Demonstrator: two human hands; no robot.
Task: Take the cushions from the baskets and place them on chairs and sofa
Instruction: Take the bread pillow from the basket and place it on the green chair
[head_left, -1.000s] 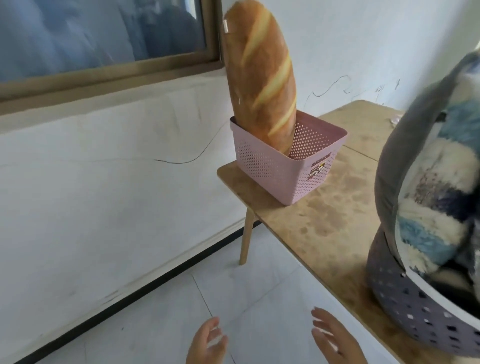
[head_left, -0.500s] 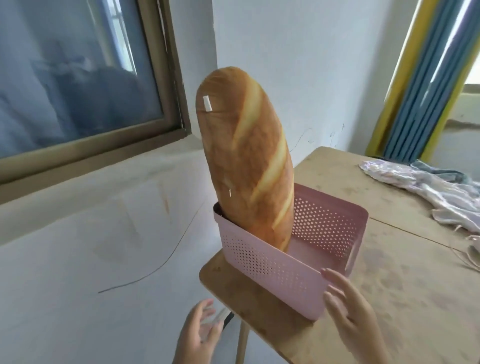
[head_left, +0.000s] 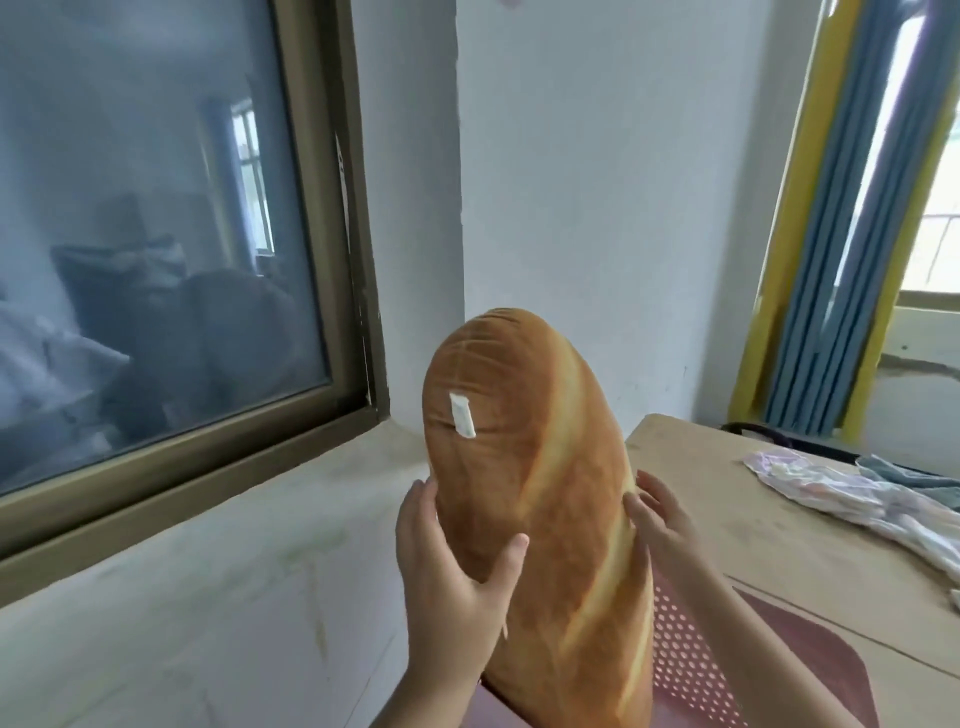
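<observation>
Cushion (head_left: 540, 525) stood upright, lower end in basket (head_left: 691, 670) on table (head_left: 769, 525). Left hand (head_left: 452, 566) and right hand (head_left: 662, 519) gripped its sides, fingers curled around. Extraction barely begun; lift-out and placement on chair or sofa remained. Neither visible.

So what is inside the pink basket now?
The lower end of the bread cushion stands in the pink basket, gripped by the left hand and right hand. The basket floor is hidden.

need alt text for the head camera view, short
Two bare hands, left hand and right hand, grip a long bread-shaped plush cushion standing in a pink perforated plastic basket on a worn wooden table, beside a window.
</observation>
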